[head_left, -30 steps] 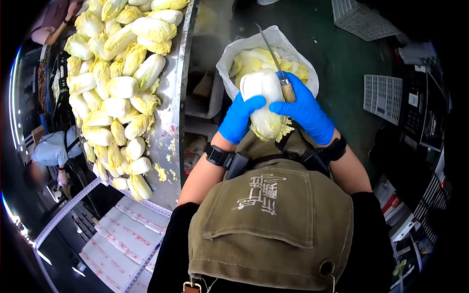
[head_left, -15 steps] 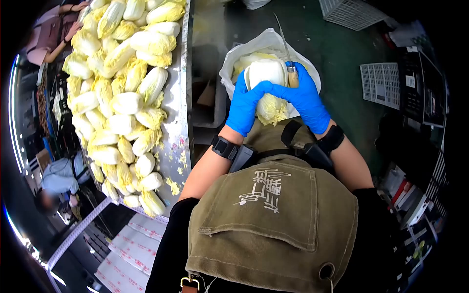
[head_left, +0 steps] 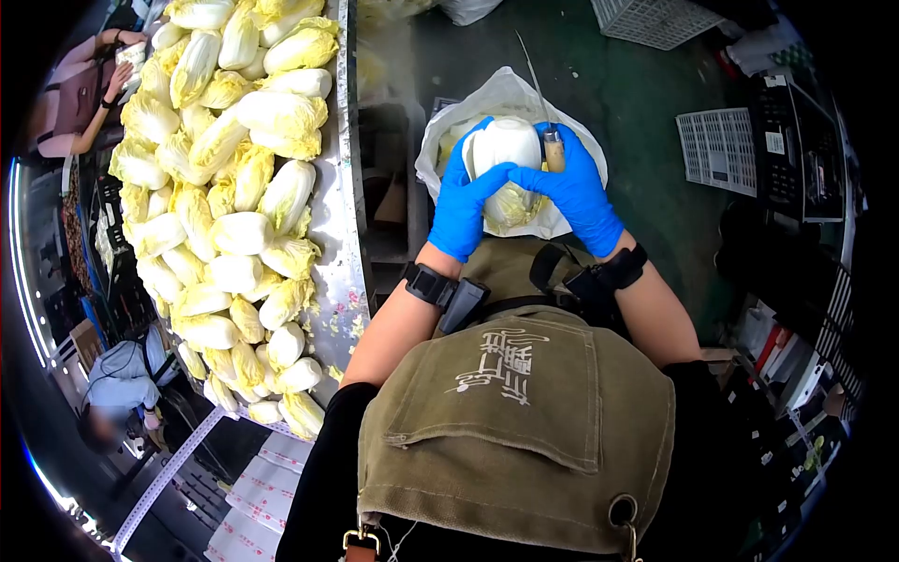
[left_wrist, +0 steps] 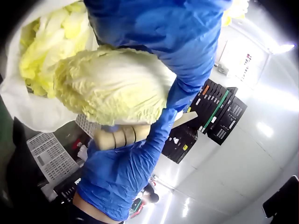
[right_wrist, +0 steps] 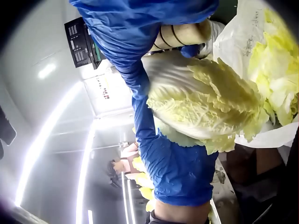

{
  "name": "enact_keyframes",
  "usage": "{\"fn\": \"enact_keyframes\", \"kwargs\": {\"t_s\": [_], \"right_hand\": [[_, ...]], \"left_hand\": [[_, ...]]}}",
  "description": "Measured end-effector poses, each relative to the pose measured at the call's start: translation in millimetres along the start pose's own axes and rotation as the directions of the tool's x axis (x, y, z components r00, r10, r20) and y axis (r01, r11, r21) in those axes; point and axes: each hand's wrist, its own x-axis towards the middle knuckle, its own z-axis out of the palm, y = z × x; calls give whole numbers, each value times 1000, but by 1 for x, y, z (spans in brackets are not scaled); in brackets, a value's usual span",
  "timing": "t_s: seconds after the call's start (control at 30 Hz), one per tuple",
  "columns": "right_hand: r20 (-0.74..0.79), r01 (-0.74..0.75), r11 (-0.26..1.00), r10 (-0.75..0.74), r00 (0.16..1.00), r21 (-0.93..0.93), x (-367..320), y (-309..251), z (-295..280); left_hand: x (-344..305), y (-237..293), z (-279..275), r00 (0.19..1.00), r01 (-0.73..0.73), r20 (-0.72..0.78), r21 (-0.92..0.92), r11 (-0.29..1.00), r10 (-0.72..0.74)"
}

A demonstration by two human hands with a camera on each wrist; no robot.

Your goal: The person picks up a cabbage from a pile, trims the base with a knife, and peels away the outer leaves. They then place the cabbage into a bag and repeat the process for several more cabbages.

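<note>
Both gloved hands hold a napa cabbage [head_left: 510, 150] over a white bag [head_left: 592, 155], its pale end away from me and its leafy yellow end toward me. My left hand [head_left: 465, 204] grips its left side. From the right, my right hand [head_left: 582, 192] steadies the cabbage and also grips a knife by its wooden handle [left_wrist: 114, 137]. The thin blade [head_left: 530, 67] points up and away, clear of the cabbage. The thumbs come together across the near side of the cabbage. Loose yellow leaves [right_wrist: 275, 65] lie in the bag, partly hidden by the cabbage.
On my left, a metal table [head_left: 339, 178] carries a heap of napa cabbages [head_left: 239, 234]. White crates [head_left: 716, 150] stand on the green floor to the right. White printed boxes [head_left: 257, 496] lie below the table's near end. Two people are at the far left.
The hands have shifted on the cabbage: the thumbs, apart a second ago, now meet across it. The cabbage has turned and tipped in the hands. The knife stays in the right hand.
</note>
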Motion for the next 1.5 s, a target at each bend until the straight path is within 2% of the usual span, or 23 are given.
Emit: {"fn": "enact_keyframes", "kwargs": {"t_s": [0.07, 0.17, 0.23, 0.27, 0.33, 0.43, 0.47, 0.53, 0.6, 0.63, 0.7, 0.73, 0.8, 0.83, 0.87, 0.93, 0.97, 1.07, 1.13, 1.2, 1.37, 1.47, 1.5], "right_hand": [[46, -36, 999, 35, 998, 9, 1, 3, -7], [-15, -65, 996, 67, 998, 68, 0, 2, -11], [-59, -35, 998, 38, 998, 58, 3, 9, -16], [-31, -69, 989, 73, 997, 130, 3, 9, -20], [33, -140, 953, 136, 990, 269, 2, 5, -26], [-15, -102, 971, 108, 994, 216, -6, 6, -26], [-38, -144, 954, 159, 986, 264, -6, 4, -30], [-73, -221, 906, 264, 962, 361, -4, -5, -41], [-111, -208, 882, 279, 954, 423, -4, -7, -47], [-139, -197, 879, 282, 949, 433, -2, -3, -50], [-195, -136, 869, 255, 947, 476, 4, 2, -51], [-147, -152, 856, 254, 956, 495, 6, 4, -47], [-56, -185, 829, 251, 966, 529, 8, 9, -38], [36, -280, 835, 299, 954, 474, 11, 19, -34], [170, -463, 722, 443, 880, 514, 9, 25, -32], [140, -360, 706, 351, 926, 610, 0, 10, -13], [187, -370, 707, 325, 927, 603, -1, 13, -13], [158, -368, 750, 339, 927, 549, -6, 3, -22], [98, -345, 803, 342, 935, 485, -4, 1, -43], [-15, -276, 851, 316, 949, 446, -3, 6, -56], [9, -243, 969, 243, 970, 36, 7, 4, -50], [54, -75, 985, 67, 996, 155, 5, -2, -26], [149, -148, 981, 130, 980, 122, 8, -6, -24]], "left_hand": [[-4, 3, 2, 1000, -12, -15, 50, 999, 12], [-3, -2, 6, 981, -59, -181, 42, 997, 66], [1, -2, 8, 990, -26, -141, -10, 1000, 24], [2, -2, 9, 993, -8, -118, -35, 999, 4], [0, -1, 15, 998, 7, -65, 66, 998, -2], [0, -8, 13, 998, -18, -55, 186, 982, 29], [2, -10, 12, 997, -35, -61, 222, 974, 50], [7, -6, 10, 982, -30, -187, -20, 999, 25], [11, 0, 1, 979, -51, -204, -160, 986, 18], [15, -2, -4, 965, -111, -250, -99, 989, 83], [19, -5, -15, 984, -65, -175, -186, 980, 31], [21, -9, -20, 991, -54, -130, -205, 977, 27], [21, -26, -16, 984, 114, -87, -350, 930, -153], [20, -34, -10, 971, 198, -39, -420, 886, -235], [27, -60, -20, 949, 301, 73, -499, 813, -307], [17, -61, -14, 909, 415, 172, -469, 780, -380], [18, -77, -25, 860, 507, 279, -572, 645, -428], [13, -75, -24, 920, 371, 100, -530, 763, -378], [18, -52, -30, 957, 223, -25, -575, 787, -289], [15, -27, -30, 979, 39, -172, -389, 920, -114], [10, -13, -39, 999, 11, -27, -340, 940, -21], [5, -3, -16, 996, -1, 80, -283, 959, 25], [2, 3, -5, 995, 14, 101, -259, 966, 13]]}}
